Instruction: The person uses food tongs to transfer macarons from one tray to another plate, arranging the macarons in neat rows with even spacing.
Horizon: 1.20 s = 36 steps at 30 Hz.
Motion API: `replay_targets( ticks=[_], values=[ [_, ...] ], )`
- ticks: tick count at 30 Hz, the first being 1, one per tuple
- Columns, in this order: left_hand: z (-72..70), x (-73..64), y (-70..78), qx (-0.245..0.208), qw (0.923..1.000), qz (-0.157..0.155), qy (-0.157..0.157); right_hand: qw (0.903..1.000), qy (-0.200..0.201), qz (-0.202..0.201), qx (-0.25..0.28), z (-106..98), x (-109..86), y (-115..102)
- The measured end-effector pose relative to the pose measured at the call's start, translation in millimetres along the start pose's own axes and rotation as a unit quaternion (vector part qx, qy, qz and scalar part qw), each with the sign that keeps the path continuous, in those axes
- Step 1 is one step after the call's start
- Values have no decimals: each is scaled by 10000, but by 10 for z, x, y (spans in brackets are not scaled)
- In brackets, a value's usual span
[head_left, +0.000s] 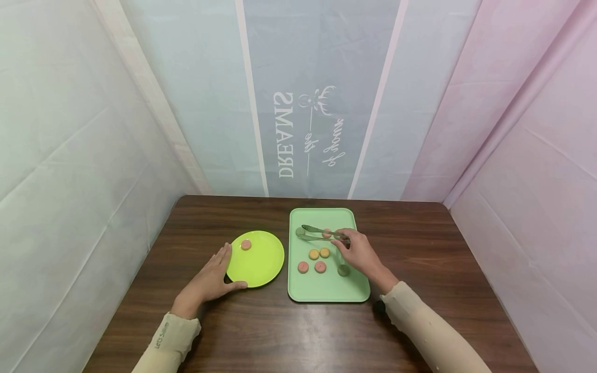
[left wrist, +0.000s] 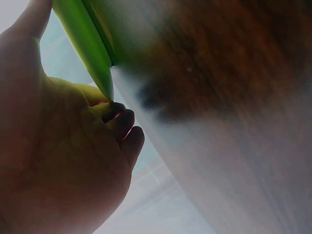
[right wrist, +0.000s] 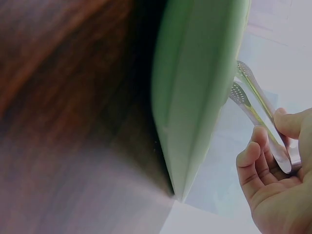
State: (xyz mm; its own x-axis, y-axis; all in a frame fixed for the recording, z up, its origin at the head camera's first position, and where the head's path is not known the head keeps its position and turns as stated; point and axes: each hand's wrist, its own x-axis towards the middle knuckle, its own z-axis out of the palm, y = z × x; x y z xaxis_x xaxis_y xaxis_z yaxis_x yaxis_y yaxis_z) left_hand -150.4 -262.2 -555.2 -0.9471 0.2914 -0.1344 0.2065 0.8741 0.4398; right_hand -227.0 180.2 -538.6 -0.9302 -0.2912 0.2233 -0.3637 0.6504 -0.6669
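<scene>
My left hand point(head_left: 211, 280) lies against the left rim of a bright yellow-green round plate point(head_left: 261, 267), fingers extended and thumb at the near edge. A pink round biscuit-like piece point(head_left: 245, 244) sits on the plate. Over a pale green tray point(head_left: 326, 290), my right hand point(head_left: 361, 254) grips metal tongs point(head_left: 317, 239) between thumb and fingers. The perforated tong tips point(right wrist: 240, 92) point left and stand apart, around a green round piece point(head_left: 300, 232). Another pink piece point(head_left: 327, 233) shows between the tong arms.
Toward the tray's middle are two yellow pieces point(head_left: 319, 254). Nearer lie two pink pieces point(head_left: 303, 267) and a dark green piece point(head_left: 343, 270). A dark wood-grain table point(head_left: 261, 331) carries everything, with a printed cloth backdrop point(head_left: 317, 62) behind and pale cloth walls at both sides.
</scene>
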Motion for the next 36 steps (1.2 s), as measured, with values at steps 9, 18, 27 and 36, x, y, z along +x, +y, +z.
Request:
replay_targets(
  ticks=[9, 18, 27, 36],
  values=[
    [-7, -3, 12, 19, 10000, 6, 9, 10000, 0, 14, 20, 23, 19, 16],
    [-18, -5, 21, -15, 10000, -43, -48, 10000, 19, 24, 20, 23, 20, 10],
    [-25, -1, 16, -31, 10000, -44, -71, 10000, 44, -19, -19, 22, 18, 18],
    [-32, -3, 22, -41, 10000, -22, -61, 10000, 50, -29, 16, 11, 9, 4]
  ],
)
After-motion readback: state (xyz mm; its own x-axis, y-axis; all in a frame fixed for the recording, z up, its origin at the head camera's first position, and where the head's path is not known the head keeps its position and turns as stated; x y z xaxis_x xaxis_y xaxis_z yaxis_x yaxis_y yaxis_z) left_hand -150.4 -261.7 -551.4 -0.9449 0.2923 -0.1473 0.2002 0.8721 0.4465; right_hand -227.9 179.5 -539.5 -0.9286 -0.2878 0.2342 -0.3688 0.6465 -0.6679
